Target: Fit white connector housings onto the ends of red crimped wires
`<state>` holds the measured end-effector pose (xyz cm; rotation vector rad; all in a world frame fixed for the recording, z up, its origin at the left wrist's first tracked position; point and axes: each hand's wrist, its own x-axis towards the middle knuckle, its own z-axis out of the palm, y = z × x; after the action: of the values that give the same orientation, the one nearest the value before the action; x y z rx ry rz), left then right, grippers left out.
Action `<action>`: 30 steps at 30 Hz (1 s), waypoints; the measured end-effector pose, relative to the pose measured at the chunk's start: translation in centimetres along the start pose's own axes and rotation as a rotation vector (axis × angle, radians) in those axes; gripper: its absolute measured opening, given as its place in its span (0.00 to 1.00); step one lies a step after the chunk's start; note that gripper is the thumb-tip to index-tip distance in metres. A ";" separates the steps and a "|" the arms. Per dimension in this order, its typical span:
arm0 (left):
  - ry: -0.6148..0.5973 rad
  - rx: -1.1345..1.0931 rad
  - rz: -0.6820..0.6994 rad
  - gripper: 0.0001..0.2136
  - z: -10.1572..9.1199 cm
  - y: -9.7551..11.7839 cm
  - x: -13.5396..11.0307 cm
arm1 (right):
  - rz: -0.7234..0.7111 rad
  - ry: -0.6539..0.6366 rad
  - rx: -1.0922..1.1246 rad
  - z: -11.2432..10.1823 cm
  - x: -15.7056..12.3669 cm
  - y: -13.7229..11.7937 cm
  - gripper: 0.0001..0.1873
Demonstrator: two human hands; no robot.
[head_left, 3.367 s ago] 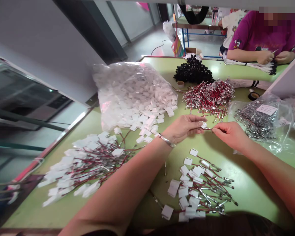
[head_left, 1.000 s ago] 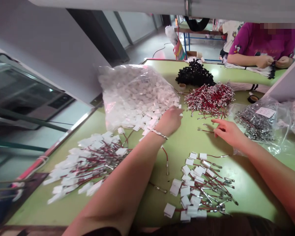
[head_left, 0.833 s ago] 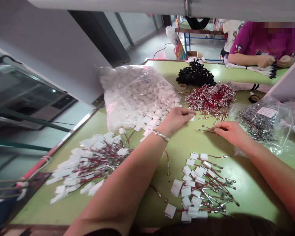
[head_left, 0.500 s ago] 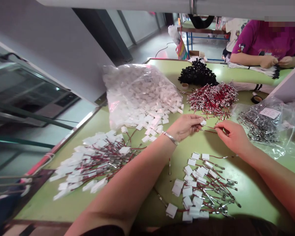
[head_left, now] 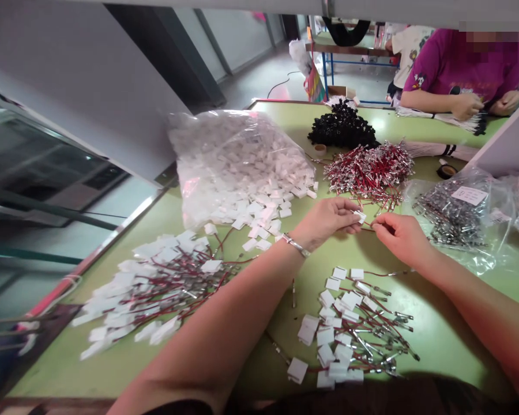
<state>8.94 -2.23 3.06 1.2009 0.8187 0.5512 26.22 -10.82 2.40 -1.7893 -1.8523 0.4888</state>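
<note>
Between thumb and fingers, my left hand (head_left: pixel 332 220) pinches a small white plastic connector housing (head_left: pixel 360 217). My right hand (head_left: pixel 400 235), just to its right, is closed on a thin red wire (head_left: pixel 367 226) that runs to the housing; whether its end sits inside I cannot tell. Below my hands lies a group of white housings with red wires and metal terminals (head_left: pixel 350 323). A larger pile of such wired housings (head_left: pixel 155 282) spreads left of my left forearm. Beyond my hands is a heap of red wires with metal ends (head_left: pixel 367 170).
A clear bag of loose white housings (head_left: pixel 242 167) lies open at the back left. Black parts (head_left: pixel 342 127) are heaped behind the red wires. At the right are a bag of metal parts (head_left: pixel 452 213) and a tape roll (head_left: pixel 447 170). A person in purple (head_left: pixel 462 75) works across the table (head_left: pixel 462 300).
My right hand has come closer to the left, so less wire shows between them. The view has shifted slightly. The co-worker's hands have moved apart.
</note>
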 end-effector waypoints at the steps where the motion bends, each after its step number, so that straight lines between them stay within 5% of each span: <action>1: -0.004 0.031 0.015 0.06 0.1 0.0 -0.1 | 0.000 0.003 0.009 0.2 0.1 0.0 0.11; 12: -0.087 0.279 -0.023 0.06 0.3 -0.9 -0.1 | -0.061 -0.099 -0.131 0.5 0.0 0.1 0.11; 17: -0.108 0.756 0.307 0.11 1.0 0.1 -0.9 | -0.092 -0.152 -0.090 -0.2 0.3 -0.7 0.09; 22: -0.266 1.070 0.396 0.18 1.9 -0.5 -1.3 | 0.031 -0.371 -0.054 -3.8 1.0 0.0 0.15; 26: -0.221 1.347 0.402 0.16 2.1 -0.7 -1.3 | 0.140 -0.441 -0.487 -7.9 1.1 2.7 0.07; 30: -0.216 1.493 0.377 0.10 2.4 -0.4 -1.5 | 0.182 -0.586 -0.674 -8.2 1.1 4.2 0.06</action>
<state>9.88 -4.88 3.45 2.7593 0.7793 -0.0093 34.42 -10.26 6.69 -2.4637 -2.4702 0.5361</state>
